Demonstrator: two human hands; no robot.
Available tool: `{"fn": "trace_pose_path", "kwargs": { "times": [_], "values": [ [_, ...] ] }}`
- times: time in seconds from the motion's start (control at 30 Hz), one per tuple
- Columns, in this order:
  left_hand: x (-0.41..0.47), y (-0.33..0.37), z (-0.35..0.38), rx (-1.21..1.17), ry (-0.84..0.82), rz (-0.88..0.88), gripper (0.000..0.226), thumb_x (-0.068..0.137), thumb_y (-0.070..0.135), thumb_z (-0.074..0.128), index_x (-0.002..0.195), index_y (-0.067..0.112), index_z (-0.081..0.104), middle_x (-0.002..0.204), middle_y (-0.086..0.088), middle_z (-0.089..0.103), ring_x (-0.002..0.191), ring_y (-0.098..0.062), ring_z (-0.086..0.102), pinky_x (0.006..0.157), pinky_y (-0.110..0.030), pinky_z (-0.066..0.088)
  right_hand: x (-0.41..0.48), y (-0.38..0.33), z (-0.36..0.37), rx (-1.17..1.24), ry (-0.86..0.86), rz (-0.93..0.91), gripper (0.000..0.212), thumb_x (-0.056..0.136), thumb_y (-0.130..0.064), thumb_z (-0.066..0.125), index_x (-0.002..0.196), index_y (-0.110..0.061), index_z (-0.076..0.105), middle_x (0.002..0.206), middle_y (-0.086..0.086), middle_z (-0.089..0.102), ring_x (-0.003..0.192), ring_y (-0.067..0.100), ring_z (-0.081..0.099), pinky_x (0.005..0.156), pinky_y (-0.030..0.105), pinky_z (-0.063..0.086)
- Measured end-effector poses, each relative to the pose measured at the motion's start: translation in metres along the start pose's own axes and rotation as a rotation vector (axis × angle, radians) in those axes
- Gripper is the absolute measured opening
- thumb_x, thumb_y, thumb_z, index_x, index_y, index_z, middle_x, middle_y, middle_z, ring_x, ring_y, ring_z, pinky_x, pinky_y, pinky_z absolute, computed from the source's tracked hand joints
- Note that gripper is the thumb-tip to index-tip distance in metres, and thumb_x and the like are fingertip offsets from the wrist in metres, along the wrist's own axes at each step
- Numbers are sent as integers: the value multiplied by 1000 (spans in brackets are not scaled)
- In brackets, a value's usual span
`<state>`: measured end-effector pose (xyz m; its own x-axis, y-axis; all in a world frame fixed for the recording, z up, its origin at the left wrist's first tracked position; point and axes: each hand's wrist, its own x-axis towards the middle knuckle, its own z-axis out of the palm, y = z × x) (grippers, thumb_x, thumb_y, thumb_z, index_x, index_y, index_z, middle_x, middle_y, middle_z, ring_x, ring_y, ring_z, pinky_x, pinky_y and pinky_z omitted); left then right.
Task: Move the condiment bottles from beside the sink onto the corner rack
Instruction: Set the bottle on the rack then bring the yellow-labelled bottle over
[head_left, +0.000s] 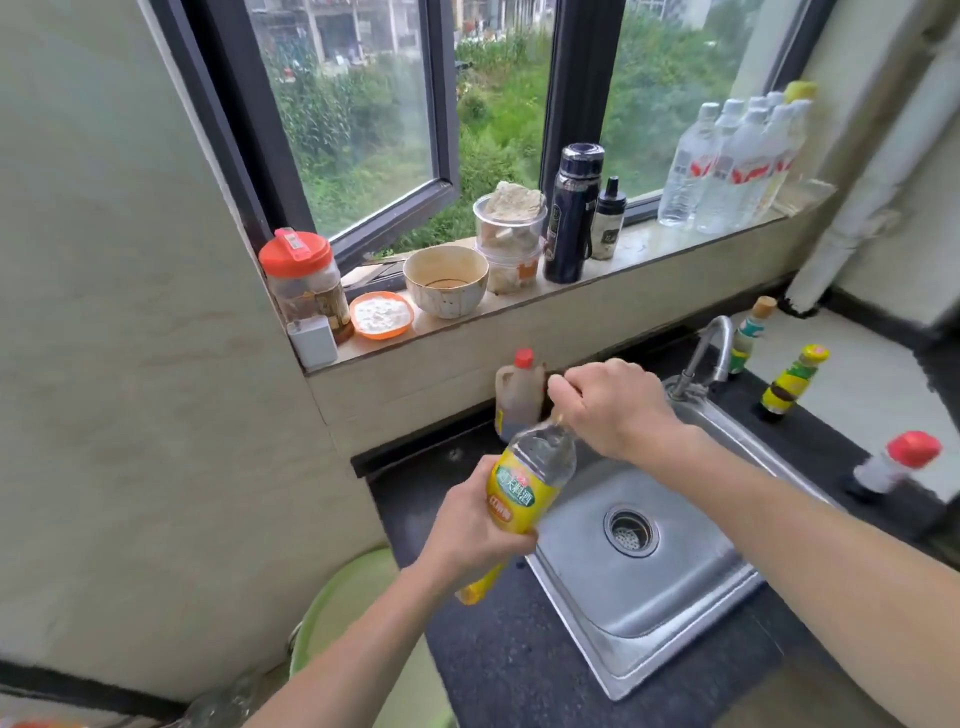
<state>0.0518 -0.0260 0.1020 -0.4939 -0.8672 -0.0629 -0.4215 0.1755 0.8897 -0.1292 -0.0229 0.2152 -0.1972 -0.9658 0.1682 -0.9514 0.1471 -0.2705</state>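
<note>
My left hand (470, 530) grips the lower body of a clear bottle with a yellow label (524, 491), tilted over the left edge of the steel sink (675, 597). My right hand (605, 402) is closed over that bottle's top, hiding the cap. Behind it, against the wall, stands a brown bottle with a red cap (519, 395). Right of the sink on the dark counter stand a green-labelled bottle with a cork-coloured top (748, 335), a yellow-green bottle (789, 382) and a small white bottle with a red cap (896, 462). No corner rack shows.
The window sill (649, 249) holds an orange-lidded jar (304, 280), an orange dish (382, 314), a bowl (445, 280), stacked plastic tubs (509, 241), a dark flask (571, 213) and several water bottles (737, 166). A tap (709, 353) rises behind the sink. A green basin (343, 613) sits low left.
</note>
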Motion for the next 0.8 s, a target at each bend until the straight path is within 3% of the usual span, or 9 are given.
{"fn": "trace_pose_path", "kwargs": {
  "times": [0.1, 0.17, 0.27, 0.33, 0.4, 0.5, 0.6, 0.7, 0.8],
  "values": [
    [3, 10, 35, 273, 104, 97, 63, 51, 33, 70, 110, 36, 50, 90, 11, 65, 83, -16, 62, 74, -36, 52, -18, 21, -14, -221, -96, 251, 33, 93, -30, 37, 95, -10, 63, 107, 18, 64, 102, 37, 58, 72, 35, 34],
    [3, 19, 58, 368, 135, 173, 67, 51, 36, 67, 115, 33, 48, 95, 10, 63, 87, -18, 60, 77, -38, 50, -34, 39, -22, -225, -113, 348, 33, 93, -32, 37, 94, -11, 63, 107, 17, 64, 103, 36, 58, 72, 35, 34],
    [2, 37, 91, 258, 62, 210, 67, 51, 36, 68, 113, 36, 42, 93, 12, 61, 85, -18, 60, 77, -40, 51, -70, 78, -35, 195, -33, 422, 41, 86, -53, 53, 63, -19, 50, 74, 2, 59, 77, 24, 60, 64, 33, 39],
    [0, 53, 113, 185, -20, 249, 65, 52, 36, 68, 110, 40, 41, 92, 13, 62, 83, -16, 61, 75, -40, 52, -103, 101, -43, 551, 25, 450, 41, 73, -62, 68, 76, -22, 58, 76, -6, 59, 73, 13, 58, 66, 30, 47],
    [-7, 76, 138, 144, -103, 307, 62, 53, 33, 70, 105, 45, 38, 89, 12, 62, 80, -14, 61, 71, -38, 53, -135, 128, -49, 737, 109, 510, 47, 69, -56, 77, 95, -20, 64, 83, -9, 62, 78, 10, 60, 69, 28, 50],
    [-23, 110, 186, 61, -216, 374, 61, 54, 27, 72, 102, 46, 39, 84, 10, 64, 75, -12, 61, 65, -37, 53, -179, 165, -61, 945, 257, 548, 43, 67, -42, 83, 66, -11, 55, 62, -5, 50, 65, 13, 50, 64, 33, 43],
    [-41, 145, 235, -39, -399, 399, 71, 57, 27, 81, 115, 41, 41, 88, 13, 68, 79, -4, 65, 69, -30, 55, -223, 203, -82, 809, 462, 639, 56, 61, -53, 76, 56, -5, 47, 54, 3, 47, 55, 18, 47, 61, 46, 45],
    [-62, 170, 283, -71, -602, 423, 82, 58, 32, 89, 124, 39, 41, 97, 19, 69, 87, 6, 65, 75, -15, 53, -271, 246, -114, 734, 592, 722, 47, 60, -54, 71, 55, -10, 55, 56, 14, 61, 56, 25, 57, 63, 49, 52],
    [-82, 181, 331, -74, -735, 370, 58, 60, 28, 88, 103, 39, 51, 87, 10, 70, 72, -1, 65, 65, -28, 59, -316, 283, -142, 697, 683, 816, 53, 58, -55, 70, 58, -4, 57, 66, 21, 67, 59, 31, 61, 63, 48, 53]
  ]
}}
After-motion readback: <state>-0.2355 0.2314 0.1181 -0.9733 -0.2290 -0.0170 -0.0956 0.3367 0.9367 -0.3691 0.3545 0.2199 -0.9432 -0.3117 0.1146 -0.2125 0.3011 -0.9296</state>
